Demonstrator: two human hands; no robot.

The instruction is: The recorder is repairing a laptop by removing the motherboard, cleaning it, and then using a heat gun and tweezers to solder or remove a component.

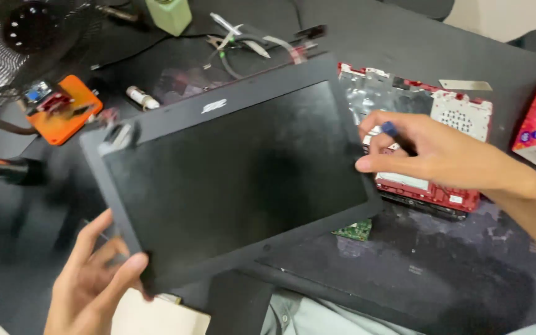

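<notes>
Head view: the left hand [97, 276] pinches the laptop screen panel [231, 174] at its lower corner, the right hand [432, 155] grips its right edge, holding it above the dark table [454, 273]. It looks thin, rigid and fragile; best held by the bezel.

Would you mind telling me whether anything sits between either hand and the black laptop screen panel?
Nothing visible does. The left hand already grips the black laptop screen panel at its lower left corner, and the right hand touches its right edge while pinching a small blue-tipped tool. The red laptop base lies behind the panel.
</notes>
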